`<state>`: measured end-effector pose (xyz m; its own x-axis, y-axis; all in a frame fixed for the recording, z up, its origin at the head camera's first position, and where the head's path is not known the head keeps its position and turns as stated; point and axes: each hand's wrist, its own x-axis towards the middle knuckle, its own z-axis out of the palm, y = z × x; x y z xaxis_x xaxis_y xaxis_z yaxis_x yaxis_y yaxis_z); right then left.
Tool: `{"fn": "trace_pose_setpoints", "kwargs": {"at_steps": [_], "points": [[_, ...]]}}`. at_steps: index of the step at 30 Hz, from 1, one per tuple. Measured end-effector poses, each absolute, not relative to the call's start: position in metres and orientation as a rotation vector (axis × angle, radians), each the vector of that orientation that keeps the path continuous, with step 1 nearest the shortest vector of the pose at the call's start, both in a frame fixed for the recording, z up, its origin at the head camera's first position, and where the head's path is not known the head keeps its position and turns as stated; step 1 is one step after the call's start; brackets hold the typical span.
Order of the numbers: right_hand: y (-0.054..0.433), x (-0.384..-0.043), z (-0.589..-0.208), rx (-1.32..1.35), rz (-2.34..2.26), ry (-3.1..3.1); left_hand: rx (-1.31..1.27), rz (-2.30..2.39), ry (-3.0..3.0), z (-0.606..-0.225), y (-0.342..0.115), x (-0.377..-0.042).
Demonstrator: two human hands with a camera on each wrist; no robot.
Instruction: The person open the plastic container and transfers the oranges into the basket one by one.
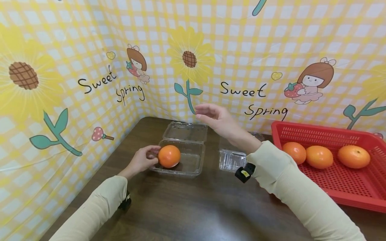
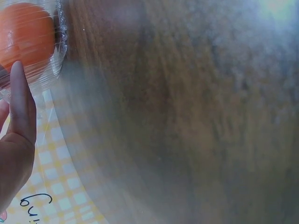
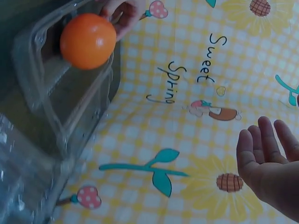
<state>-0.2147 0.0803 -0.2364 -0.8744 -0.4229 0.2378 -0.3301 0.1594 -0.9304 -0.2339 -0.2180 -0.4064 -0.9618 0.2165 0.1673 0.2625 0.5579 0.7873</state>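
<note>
A round orange [image 1: 169,156] sits in the left part of a clear plastic clamshell box [image 1: 193,159], whose lid is folded back toward the wall. My left hand [image 1: 144,160] is at the box's left side, its fingers bent loosely beside the orange. In the left wrist view, one straight finger [image 2: 21,102] lies against the outside of the clear wall, with the orange behind the plastic. Raised above the table, my right hand [image 1: 218,120] holds nothing, its fingers gently bent. In the right wrist view, its fingers [image 3: 265,140] are spread a little apart.
Partly hidden under my right forearm stands a second clear plastic box [image 1: 230,160]. A red perforated basket [image 1: 346,187] with three oranges is on the right. Yellow checked cloth [image 1: 163,83] lines the back and left of the brown table [image 1: 193,204].
</note>
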Motion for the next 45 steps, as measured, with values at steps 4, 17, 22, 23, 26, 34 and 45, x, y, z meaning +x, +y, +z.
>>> {"fn": "trace_pose_setpoints", "kwargs": {"at_steps": [4, 17, 22, 23, 26, 34, 45], "points": [[0.067, -0.216, -0.242, -0.729, -1.854, 2.326, -0.408, -1.402, -2.727, -0.406, -0.218, -0.234], [0.032, -0.22, -0.254, -0.721, -1.784, 2.314, -0.41, -1.387, -2.725, -0.407, -0.221, -0.232], [0.022, -0.226, -0.266, -0.675, -1.75, 2.319, -0.415, -1.409, -2.715, -0.407, -0.221, -0.233], [0.021, -0.227, -0.269, -0.653, -1.74, 2.321, -0.416, -1.424, -2.716, -0.407, -0.22, -0.233], [0.016, -0.232, -0.282, -0.579, -1.707, 2.333, -0.387, -1.464, -2.715, -0.407, -0.219, -0.233], [0.008, -0.241, -0.307, -0.488, -1.717, 2.342, -0.395, -1.494, -2.706, -0.388, -0.21, -0.221], [0.0, -0.249, -0.327, -0.412, -1.659, 2.368, -0.375, -1.459, -2.722, -0.406, -0.218, -0.234]]}}
